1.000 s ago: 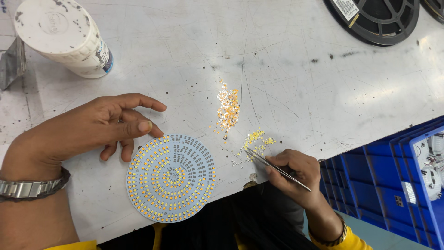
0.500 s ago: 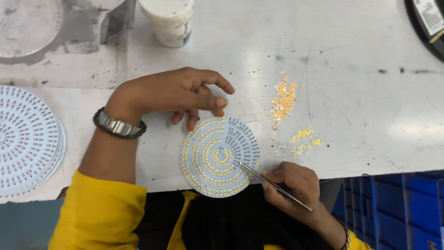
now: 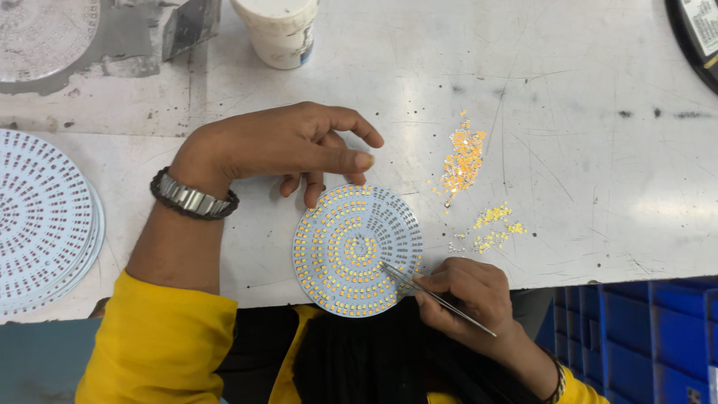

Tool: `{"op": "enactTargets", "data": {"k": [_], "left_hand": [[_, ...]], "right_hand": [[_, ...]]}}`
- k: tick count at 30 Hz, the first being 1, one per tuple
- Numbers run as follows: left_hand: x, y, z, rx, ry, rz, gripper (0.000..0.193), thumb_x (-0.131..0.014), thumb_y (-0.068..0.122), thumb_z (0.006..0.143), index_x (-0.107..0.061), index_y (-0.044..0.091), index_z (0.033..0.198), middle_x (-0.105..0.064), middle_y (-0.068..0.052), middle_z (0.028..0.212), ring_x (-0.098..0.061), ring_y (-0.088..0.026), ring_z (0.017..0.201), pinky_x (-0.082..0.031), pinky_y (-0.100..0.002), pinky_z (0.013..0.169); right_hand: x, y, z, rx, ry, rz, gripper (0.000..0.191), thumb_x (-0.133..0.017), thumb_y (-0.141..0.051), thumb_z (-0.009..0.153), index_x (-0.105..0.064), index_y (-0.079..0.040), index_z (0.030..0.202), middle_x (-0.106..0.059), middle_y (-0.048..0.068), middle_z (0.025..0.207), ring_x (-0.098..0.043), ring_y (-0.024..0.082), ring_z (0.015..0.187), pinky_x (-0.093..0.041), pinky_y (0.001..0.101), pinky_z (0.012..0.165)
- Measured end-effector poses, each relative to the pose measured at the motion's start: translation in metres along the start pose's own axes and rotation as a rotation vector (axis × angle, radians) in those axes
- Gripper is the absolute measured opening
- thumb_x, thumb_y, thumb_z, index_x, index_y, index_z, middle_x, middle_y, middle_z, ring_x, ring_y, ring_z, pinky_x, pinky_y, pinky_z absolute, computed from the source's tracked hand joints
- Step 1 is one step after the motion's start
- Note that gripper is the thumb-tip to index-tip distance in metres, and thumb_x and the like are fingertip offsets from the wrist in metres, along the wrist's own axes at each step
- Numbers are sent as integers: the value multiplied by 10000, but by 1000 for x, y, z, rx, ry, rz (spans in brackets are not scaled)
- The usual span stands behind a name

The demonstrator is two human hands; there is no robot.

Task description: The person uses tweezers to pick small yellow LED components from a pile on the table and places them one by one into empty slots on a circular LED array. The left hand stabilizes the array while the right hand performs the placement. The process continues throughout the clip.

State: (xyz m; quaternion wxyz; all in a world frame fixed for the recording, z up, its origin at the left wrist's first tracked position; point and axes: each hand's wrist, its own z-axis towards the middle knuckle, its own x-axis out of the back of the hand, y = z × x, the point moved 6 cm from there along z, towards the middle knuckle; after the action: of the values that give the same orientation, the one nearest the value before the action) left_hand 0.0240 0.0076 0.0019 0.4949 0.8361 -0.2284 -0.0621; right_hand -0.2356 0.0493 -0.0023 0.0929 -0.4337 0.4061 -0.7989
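From the head camera, 1 round white circuit board (image 3: 357, 251) lies flat at the near edge of the grey worktable (image 3: 583, 90), its rings partly filled with small yellow parts. The left hand (image 3: 288, 146), a metal watch (image 3: 193, 197) on its wrist, rests with curled fingertips touching the board's far rim, grasping nothing. The right hand (image 3: 467, 295) pinches thin metal tweezers (image 3: 434, 293), tips down on the board's right half. 2 small heaps of loose yellow parts (image 3: 464, 161) lie just right of the board. A stack of bare boards (image 3: 45, 221) sits far left, a white cup (image 3: 278, 30) at the top, blue bins (image 3: 643, 337) lower right.
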Motion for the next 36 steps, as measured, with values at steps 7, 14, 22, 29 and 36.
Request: {"op": "enactTargets", "data": {"k": [7, 14, 22, 29, 36], "left_hand": [[0, -3, 0, 26, -45, -36, 666, -644, 463, 816, -558, 140, 1392, -810, -73, 991, -684, -115, 492, -467, -239, 340], [3, -16, -1, 86, -28, -4, 674, -650, 519, 810, -591, 180, 1389, -818, -56, 1011, -678, -122, 468, -466, -263, 339], [4, -21, 0, 119, -13, -10, 700, -655, 554, 792, -625, 186, 1386, -812, -58, 1000, -673, -124, 458, -453, -267, 337], [3, -21, 0, 125, -19, -8, 705, -667, 544, 793, -620, 187, 1399, -811, -61, 1013, -683, -131, 474, -459, -274, 336], [3, -21, 0, 125, -8, 1, 722, -668, 562, 779, -622, 189, 1395, -816, -59, 1000, -689, -136, 473, -461, -275, 335]], "right_hand": [[18, 11, -17, -106, 81, 8, 149, -800, -74, 753, -716, -20, 864, -626, 47, 642, -601, 139, 514, -423, 276, 474], [69, 45, -51, -277, 324, -122, 115, -782, -85, 811, -706, -6, 845, -677, 56, 706, -611, 97, 555, -440, 223, 521], [69, 49, -54, -276, 288, -133, 142, -806, -79, 774, -717, 10, 840, -654, 62, 665, -592, 96, 530, -410, 224, 497], [66, 46, -46, -253, 270, -108, 163, -811, -75, 802, -713, 19, 891, -701, 74, 729, -657, 103, 594, -450, 219, 515], [71, 45, -49, -231, 221, -55, 152, -802, -76, 772, -714, 13, 859, -699, 72, 724, -647, 102, 587, -445, 217, 524]]}}
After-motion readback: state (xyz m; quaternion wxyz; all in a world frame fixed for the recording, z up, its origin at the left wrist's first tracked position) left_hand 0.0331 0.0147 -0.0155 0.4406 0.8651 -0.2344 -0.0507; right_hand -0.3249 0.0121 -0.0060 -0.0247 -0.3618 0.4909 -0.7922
